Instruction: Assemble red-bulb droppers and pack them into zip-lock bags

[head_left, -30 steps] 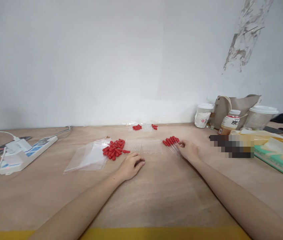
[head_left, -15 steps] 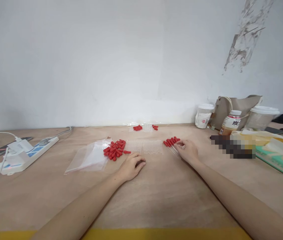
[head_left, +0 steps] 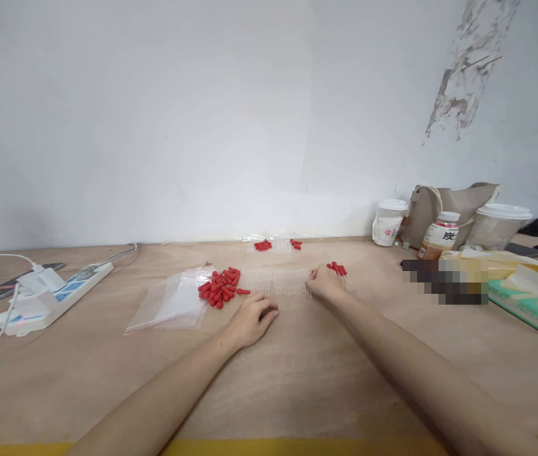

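Observation:
My left hand rests on the table with its fingers loosely curled, the thumb apart and nothing held. Just beyond it lie one loose red rubber bulb and a heap of red rubber bulbs. Clear dropper tubes lie side by side in a row between my hands. At the row's right end, my right hand pinches a tube, its fingertips partly hiding it. Droppers with red bulbs lie behind and right of this hand, partly covered by it.
Clear plastic bags lie left of the heap. More bulbs and tubes lie by the wall. A power strip with cables stands at left. At right are a paper cup, a bottle, a bag and a tissue pack.
My right hand has moved left from the red-bulbed droppers to the right end of the tube row, uncovering some droppers. My left hand has stayed in place.

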